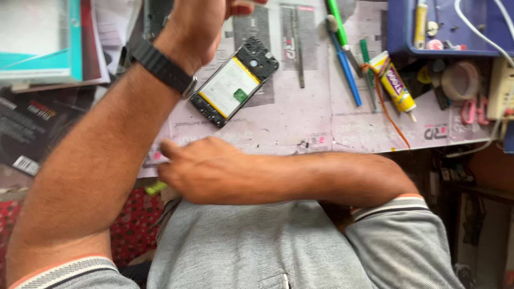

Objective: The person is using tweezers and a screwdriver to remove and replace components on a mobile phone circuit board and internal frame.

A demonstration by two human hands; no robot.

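Left hand (195, 27) reaches up past the opened phone (234, 83), its grip cut off from view, while the right hand (206, 168) rests loosely curled, empty, at the mat (300, 123) edge.

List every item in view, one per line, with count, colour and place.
opened phone: one, black frame, pale battery, on mat centre
mat: one, pinkish grey, covers bench
pens: two, blue and green, right of phone
glue tube: one, yellow and white, right of pens
tray: one, blue, top right
tape roll: one, clear, far right
boxes: stack, teal and white, top left
left hand: one, black watch, above phone
right hand: one, at mat's near edge
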